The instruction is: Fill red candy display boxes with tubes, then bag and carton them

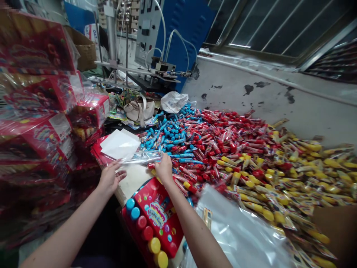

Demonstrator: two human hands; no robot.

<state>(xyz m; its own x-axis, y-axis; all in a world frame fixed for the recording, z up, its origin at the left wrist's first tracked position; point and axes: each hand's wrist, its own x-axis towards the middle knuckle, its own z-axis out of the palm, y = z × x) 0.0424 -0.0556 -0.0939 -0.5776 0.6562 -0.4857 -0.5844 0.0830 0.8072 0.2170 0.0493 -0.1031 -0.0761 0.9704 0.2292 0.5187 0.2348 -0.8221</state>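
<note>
A clear plastic bag [141,158] is stretched between my two hands above the pale table edge [133,180]. My left hand [111,178] pinches its left end with the upper fingers, the other fingers loosely curled. My right hand [164,167] is closed on the bag's right end, beside the blue and red candy tubes [178,138]. Just below, under my right forearm, sits a red bubble gum display box [158,214]. Blue, red and yellow round caps [147,233] stick out along its near side. White cards [120,144] lie beyond my left hand on red flattened packaging [100,152].
Wrapped red boxes [36,130] are stacked at left. Red tubes [223,137] and yellow tubes [292,175] heap against the wall [245,89]. A pile of clear plastic bags [240,230] lies at lower right. A blue-sided machine [178,37] and a small bag [139,108] are at the back.
</note>
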